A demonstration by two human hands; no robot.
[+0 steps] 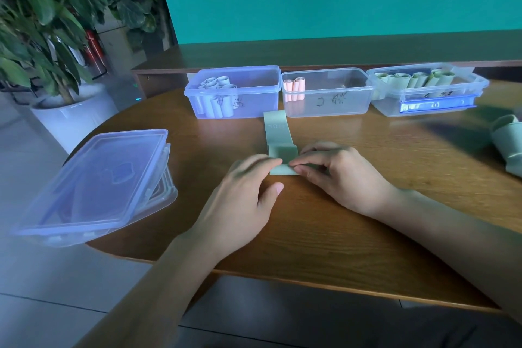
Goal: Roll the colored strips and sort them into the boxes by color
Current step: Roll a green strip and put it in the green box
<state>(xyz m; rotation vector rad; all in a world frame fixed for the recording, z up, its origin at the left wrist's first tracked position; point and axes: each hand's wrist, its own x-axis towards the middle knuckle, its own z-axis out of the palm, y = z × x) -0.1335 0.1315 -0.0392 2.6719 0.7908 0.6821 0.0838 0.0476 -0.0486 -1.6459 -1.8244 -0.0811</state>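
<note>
**Green strip starts to curl**

Brown wood covers the round table in front of a teal wall. Both hands pinch the near end of a pale green strip. The left hand and the right hand meet at the fold, fingers curled on the paper. The rest of the strip lies flat, stretching away from the hands toward three boxes. The green box sits far beyond the right hand. If the fingers let go early, the roll may spring open. A crooked start could make a lopsided roll.

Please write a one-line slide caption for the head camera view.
Both hands start rolling a green strip before three boxes of rolls.
</note>
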